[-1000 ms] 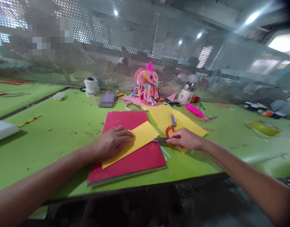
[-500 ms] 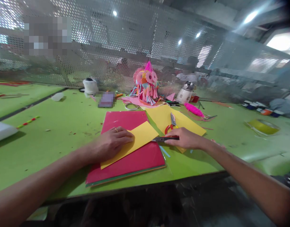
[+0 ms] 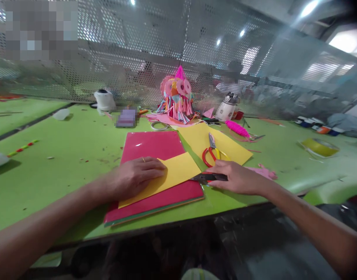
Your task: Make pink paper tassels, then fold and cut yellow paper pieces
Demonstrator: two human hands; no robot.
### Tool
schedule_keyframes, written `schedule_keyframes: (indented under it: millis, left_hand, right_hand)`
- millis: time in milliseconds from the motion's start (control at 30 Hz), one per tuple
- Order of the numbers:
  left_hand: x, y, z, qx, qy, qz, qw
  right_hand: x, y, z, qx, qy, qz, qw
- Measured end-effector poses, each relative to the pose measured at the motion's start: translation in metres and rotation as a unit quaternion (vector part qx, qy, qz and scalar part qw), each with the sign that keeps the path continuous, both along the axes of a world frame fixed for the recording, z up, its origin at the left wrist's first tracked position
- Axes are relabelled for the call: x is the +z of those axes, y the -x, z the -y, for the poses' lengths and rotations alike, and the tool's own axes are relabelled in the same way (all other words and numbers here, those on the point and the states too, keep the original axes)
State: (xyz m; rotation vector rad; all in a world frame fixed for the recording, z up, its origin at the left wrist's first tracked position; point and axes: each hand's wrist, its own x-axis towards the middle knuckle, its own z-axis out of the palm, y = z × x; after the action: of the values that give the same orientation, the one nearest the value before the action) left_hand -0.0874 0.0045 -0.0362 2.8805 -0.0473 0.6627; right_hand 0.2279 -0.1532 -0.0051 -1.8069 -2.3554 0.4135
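My left hand (image 3: 139, 175) lies flat, fingers stretched out, pressing a folded yellow paper (image 3: 178, 169). That paper rests slanted across a red-topped stack of sheets (image 3: 152, 146) in a clear sleeve. In my right hand (image 3: 232, 177) is a black-and-red utility knife (image 3: 210, 177), gripped between thumb and fingers. Its tip points left and meets the lower edge of the folded paper near the right corner; whether the blade is inside the fold is unclear. Scissors (image 3: 212, 149) with red and yellow handles lie just beyond my right hand, on a larger yellow sheet (image 3: 192, 136).
A fringed pink paper craft (image 3: 178, 97) stands at the back by a perforated metal screen. Around it are a phone (image 3: 127, 118), a tape roll (image 3: 159, 125), a white bottle (image 3: 226, 107) and pink yarn (image 3: 238, 128). Yellow tape (image 3: 319, 147) lies right. The table edge (image 3: 155, 229) is close.
The folded paper's right corner has shifted slightly right and toward me over the red stack. My right hand moved the same way with the knife. The camera view has tilted down a little.
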Motion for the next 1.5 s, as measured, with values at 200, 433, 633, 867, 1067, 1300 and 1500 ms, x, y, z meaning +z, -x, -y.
schedule_keyframes:
  millis: [200, 433, 633, 867, 1067, 1300, 1500]
  left_hand:
    - [0.008, -0.006, 0.014, -0.04, -0.008, -0.022, 0.999]
    - [0.007, -0.008, 0.018, -0.048, -0.006, -0.03, 0.998]
    - [0.005, -0.009, 0.016, -0.039, -0.011, -0.027, 0.999]
    - [0.002, -0.009, 0.013, -0.043, -0.014, -0.018, 0.999]
    - [0.001, -0.01, 0.011, -0.055, 0.009, -0.012, 0.998]
    - [0.003, -0.009, 0.013, -0.041, 0.006, -0.012, 0.999]
    - [0.005, -0.01, 0.015, -0.043, 0.006, -0.007, 0.999]
  right_hand:
    - [0.0, 0.007, 0.032, -0.038, 0.021, 0.0, 0.999]
    - [-0.01, 0.01, 0.054, -0.03, -0.049, -0.03, 0.998]
    - [-0.021, 0.006, 0.05, 0.026, -0.13, -0.046, 0.99]
    - [-0.026, 0.004, 0.055, 0.046, -0.14, -0.039, 0.988]
    - [-0.026, 0.006, 0.057, 0.04, -0.134, -0.036, 0.99]
    - [-0.022, 0.019, 0.057, 0.05, -0.131, -0.036, 0.989]
    - [-0.017, 0.03, 0.056, 0.059, -0.122, -0.038, 0.99]
